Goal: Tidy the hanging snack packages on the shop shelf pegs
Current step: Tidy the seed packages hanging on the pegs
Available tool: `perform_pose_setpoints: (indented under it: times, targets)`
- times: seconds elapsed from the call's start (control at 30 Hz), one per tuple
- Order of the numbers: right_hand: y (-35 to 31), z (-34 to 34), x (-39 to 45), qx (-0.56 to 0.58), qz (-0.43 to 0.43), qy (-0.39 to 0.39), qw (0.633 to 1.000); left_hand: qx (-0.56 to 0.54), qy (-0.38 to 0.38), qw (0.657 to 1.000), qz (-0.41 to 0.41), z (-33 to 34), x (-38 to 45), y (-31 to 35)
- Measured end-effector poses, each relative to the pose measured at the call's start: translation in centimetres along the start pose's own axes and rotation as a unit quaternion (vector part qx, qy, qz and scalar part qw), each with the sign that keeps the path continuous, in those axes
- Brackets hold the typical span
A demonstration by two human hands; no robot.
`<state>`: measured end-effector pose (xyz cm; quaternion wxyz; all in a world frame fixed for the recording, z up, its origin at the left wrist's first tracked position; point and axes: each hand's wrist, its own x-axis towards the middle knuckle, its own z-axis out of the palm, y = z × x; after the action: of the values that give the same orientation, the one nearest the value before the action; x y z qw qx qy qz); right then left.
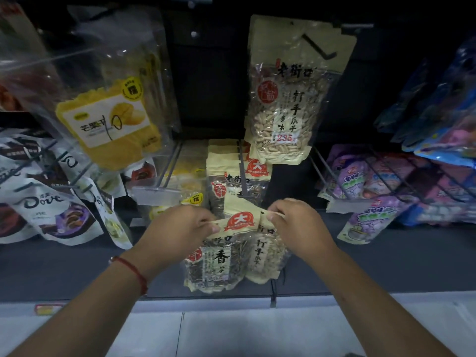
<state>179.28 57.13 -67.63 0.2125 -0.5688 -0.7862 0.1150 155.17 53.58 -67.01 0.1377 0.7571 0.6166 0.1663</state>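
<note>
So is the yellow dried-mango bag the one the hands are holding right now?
No: both hands, left and right, pinch the tops of two beige seed packets, while the yellow dried-mango bag hangs untouched at upper left.

mango bag [110, 122] left | seed bag [286, 99] right | hands' [180, 228] seed packs [219, 258] below, between

A thin red string bracelet [134, 270] circles one wrist. Clear plastic price-tag holders [155, 194] hang at the rail fronts, and a small pink label [47, 309] sits on the pale shelf edge [257, 302]
</note>
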Motion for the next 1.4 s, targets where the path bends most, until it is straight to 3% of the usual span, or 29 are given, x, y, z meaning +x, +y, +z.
perform_pose_setpoints:
  times: [0.43,0.73,0.97,1.1,1.17,1.3,1.4]
  targets:
    - [3.2,-9.8,-7.2,-0.008,0.064,0.004,0.998,0.003,0.047,0.999,0.004,1.7,1.9,2.0]
    - [4.7,-10.1,-9.5,0.021,0.052,-0.042,0.998,-0.080,0.120,0.988,-0.045,2.6,4.4,4.4]
    - [4.7,-9.0,-9.1,0.028,0.050,-0.077,0.995,-0.080,0.101,0.990,-0.060,3.4,5.6,4.6]
    - [4.6,-8.4,-8.8,0.032,0.045,-0.084,0.995,-0.119,0.049,0.990,-0.059,2.8,6.2,3.9]
    - [4.7,-8.1,-8.7,0.036,0.046,-0.083,0.995,-0.081,0.034,0.995,-0.050,2.5,6.3,3.8]
    - [4.9,-7.6,-8.6,0.040,0.049,-0.075,0.995,0.105,0.074,0.992,-0.006,2.7,6.6,3.9]
    - [5.0,-7.5,-8.8,0.045,0.045,-0.073,0.995,0.142,0.106,0.984,-0.014,3.6,6.9,3.9]
